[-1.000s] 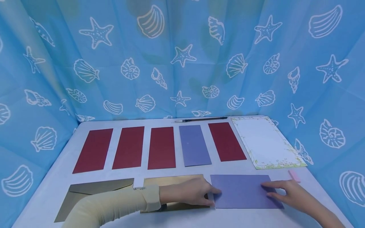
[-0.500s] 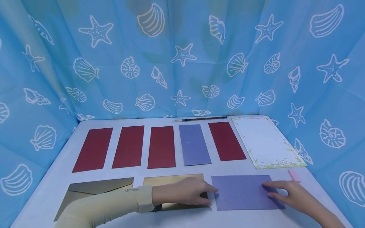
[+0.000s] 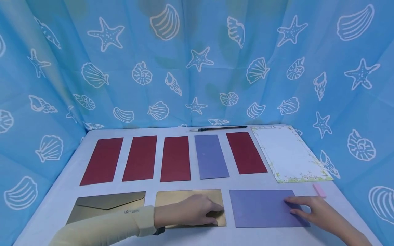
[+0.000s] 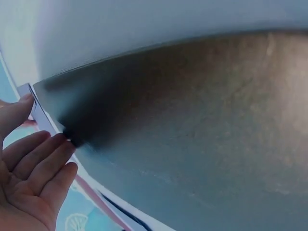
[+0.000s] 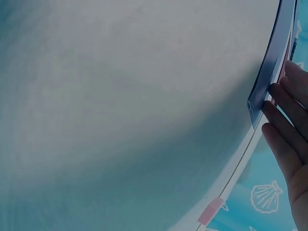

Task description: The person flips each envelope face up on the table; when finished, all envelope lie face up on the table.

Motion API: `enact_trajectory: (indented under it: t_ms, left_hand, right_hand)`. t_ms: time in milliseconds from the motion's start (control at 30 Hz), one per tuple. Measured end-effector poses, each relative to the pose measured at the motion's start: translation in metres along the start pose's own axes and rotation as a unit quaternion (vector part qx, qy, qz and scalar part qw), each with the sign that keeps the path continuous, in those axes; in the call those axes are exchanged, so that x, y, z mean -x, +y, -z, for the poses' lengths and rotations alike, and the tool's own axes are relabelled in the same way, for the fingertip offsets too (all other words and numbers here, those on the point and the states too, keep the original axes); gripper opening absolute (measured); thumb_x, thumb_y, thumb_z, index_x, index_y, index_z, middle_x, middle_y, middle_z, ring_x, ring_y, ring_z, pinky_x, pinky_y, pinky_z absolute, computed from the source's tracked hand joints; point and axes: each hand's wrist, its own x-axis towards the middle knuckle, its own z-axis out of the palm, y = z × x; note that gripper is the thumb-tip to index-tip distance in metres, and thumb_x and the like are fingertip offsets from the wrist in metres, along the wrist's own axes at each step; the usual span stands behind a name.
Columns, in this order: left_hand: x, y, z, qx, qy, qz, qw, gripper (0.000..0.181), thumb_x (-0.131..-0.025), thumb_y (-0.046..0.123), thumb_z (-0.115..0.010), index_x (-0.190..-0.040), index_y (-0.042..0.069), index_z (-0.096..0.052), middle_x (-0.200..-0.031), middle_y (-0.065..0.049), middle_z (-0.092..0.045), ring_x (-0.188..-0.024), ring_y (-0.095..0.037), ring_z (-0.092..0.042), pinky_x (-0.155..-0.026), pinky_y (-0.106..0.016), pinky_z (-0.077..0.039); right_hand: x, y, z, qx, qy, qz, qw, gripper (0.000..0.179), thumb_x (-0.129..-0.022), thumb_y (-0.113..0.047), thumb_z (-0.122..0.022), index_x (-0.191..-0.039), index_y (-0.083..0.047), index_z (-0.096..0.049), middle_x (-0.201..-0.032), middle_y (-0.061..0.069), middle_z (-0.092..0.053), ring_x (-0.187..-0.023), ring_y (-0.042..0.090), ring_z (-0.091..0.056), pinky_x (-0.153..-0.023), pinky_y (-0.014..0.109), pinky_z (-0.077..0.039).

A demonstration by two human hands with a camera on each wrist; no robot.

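Observation:
In the head view my left hand point(image 3: 197, 210) lies over the right part of the middle gold envelope point(image 3: 172, 196), its fingertips near the envelope's right edge. My left wrist view is mostly filled by that gold envelope point(image 4: 207, 130), with the left hand point(image 4: 38, 173) at its corner, fingers lightly bent. To the right, a purple envelope point(image 3: 252, 208) lies lengthwise. The thumb and index finger of my right hand point(image 3: 315, 208) rest on its right part. The right wrist view shows the right hand's fingers point(image 5: 284, 113) loosely extended at the purple envelope's end point(image 5: 264, 82).
Another gold envelope point(image 3: 114, 201), flap up, lies left, partly under my sleeve. Behind stand in a row red envelopes point(image 3: 175, 159), several in all, and one purple envelope point(image 3: 211, 157). A bordered sheet point(image 3: 289, 153), a brush point(image 3: 221, 128) and a pink block point(image 3: 319, 190) lie around them.
My left hand has moved left, off the purple envelope's left edge and onto the middle gold envelope. The right hand stays on the purple envelope, which has shifted very slightly right.

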Motion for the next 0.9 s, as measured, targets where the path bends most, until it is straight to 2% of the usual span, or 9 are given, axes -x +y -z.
enact_trajectory:
  t_ms: [67, 200, 267, 333, 400, 500, 567, 767, 900]
  left_hand:
    - [0.000, 0.001, 0.002, 0.006, 0.002, -0.003, 1.0000, 0.036, -0.089, 0.031, -0.070, -0.122, 0.015, -0.067, -0.095, 0.013, -0.069, -0.070, 0.007, -0.045, -0.067, -0.008, -0.041]
    - [-0.007, 0.000, 0.010, 0.021, 0.016, -0.013, 0.9996, 0.039, -0.090, 0.029, -0.071, -0.125, 0.012, -0.065, -0.102, 0.010, -0.069, -0.080, 0.006, -0.054, -0.076, -0.007, -0.043]
    - [-0.014, -0.001, 0.016, 0.018, 0.030, -0.020, 0.9992, 0.041, -0.090, 0.027, -0.071, -0.127, 0.010, -0.064, -0.111, 0.006, -0.069, -0.091, 0.004, -0.060, -0.082, -0.009, -0.045]
    - [-0.025, -0.004, 0.022, 0.024, 0.043, -0.023, 0.9985, 0.043, -0.090, 0.026, -0.070, -0.128, 0.008, -0.063, -0.117, 0.002, -0.068, -0.091, 0.002, -0.063, -0.080, -0.009, -0.045]
    - [-0.036, -0.007, 0.028, 0.027, 0.061, -0.022, 0.9975, 0.044, -0.090, 0.026, -0.070, -0.129, 0.008, -0.062, -0.121, 0.000, -0.066, -0.098, -0.001, -0.064, -0.081, -0.009, -0.046]
    - [-0.054, -0.012, 0.034, 0.045, 0.079, -0.010, 0.9958, 0.046, -0.090, 0.026, -0.070, -0.131, 0.007, -0.060, -0.124, -0.002, -0.064, -0.103, -0.003, -0.063, -0.083, -0.009, -0.046]
    - [-0.064, -0.016, 0.035, 0.055, 0.084, -0.001, 0.9950, 0.048, -0.090, 0.026, -0.070, -0.133, 0.007, -0.059, -0.125, -0.003, -0.063, -0.115, -0.007, -0.058, -0.090, -0.013, -0.044]
    - [-0.085, -0.024, 0.035, 0.067, 0.090, 0.015, 0.9936, 0.052, -0.089, 0.025, -0.072, -0.135, 0.006, -0.056, -0.129, -0.005, -0.061, -0.119, -0.007, -0.055, -0.094, -0.014, -0.042]
    - [-0.094, -0.028, 0.035, 0.075, 0.094, 0.021, 0.9926, 0.053, -0.089, 0.025, -0.072, -0.135, 0.006, -0.056, -0.129, -0.005, -0.061, -0.117, -0.008, -0.057, -0.093, -0.013, -0.042]
  right_hand:
    - [0.000, -0.001, 0.001, 0.005, -0.003, -0.007, 1.0000, 0.035, -0.081, -0.027, -0.078, -0.110, -0.010, -0.073, -0.105, 0.002, -0.072, -0.102, 0.006, -0.064, -0.074, 0.020, -0.054]
    - [-0.003, -0.003, 0.009, 0.033, 0.028, -0.012, 0.9990, 0.036, -0.077, -0.025, -0.081, -0.110, -0.013, -0.073, -0.105, -0.003, -0.072, -0.101, 0.006, -0.065, -0.075, 0.018, -0.053]
    - [-0.008, -0.005, 0.014, 0.054, 0.060, -0.004, 0.9967, 0.038, -0.073, -0.019, -0.084, -0.110, -0.013, -0.074, -0.105, -0.002, -0.072, -0.101, 0.009, -0.065, -0.074, 0.017, -0.052]
    - [-0.016, -0.006, 0.020, 0.073, 0.084, 0.000, 0.9938, 0.043, -0.069, -0.013, -0.085, -0.111, -0.013, -0.073, -0.108, 0.000, -0.071, -0.102, 0.014, -0.066, -0.074, 0.020, -0.054]
    - [-0.026, -0.008, 0.026, 0.078, 0.097, -0.001, 0.9922, 0.046, -0.068, -0.008, -0.085, -0.112, -0.012, -0.073, -0.108, 0.002, -0.071, -0.101, 0.021, -0.067, -0.073, 0.025, -0.056]
    - [-0.039, -0.009, 0.034, 0.064, 0.088, -0.020, 0.9938, 0.045, -0.072, -0.008, -0.083, -0.116, -0.010, -0.071, -0.110, 0.006, -0.071, -0.100, 0.030, -0.066, -0.071, 0.031, -0.057]
    - [-0.047, -0.009, 0.037, 0.050, 0.080, -0.026, 0.9952, 0.042, -0.076, -0.009, -0.081, -0.117, -0.008, -0.070, -0.109, 0.008, -0.071, -0.096, 0.030, -0.068, -0.067, 0.031, -0.057]
    - [-0.065, -0.010, 0.044, 0.051, 0.091, -0.008, 0.9945, 0.042, -0.077, -0.009, -0.080, -0.118, -0.007, -0.069, -0.109, 0.011, -0.071, -0.097, 0.031, -0.068, -0.071, 0.039, -0.057]
    - [-0.073, -0.011, 0.048, 0.037, 0.087, -0.016, 0.9954, 0.044, -0.079, -0.009, -0.079, -0.121, -0.006, -0.068, -0.111, 0.013, -0.070, -0.099, 0.033, -0.066, -0.066, 0.032, -0.057]
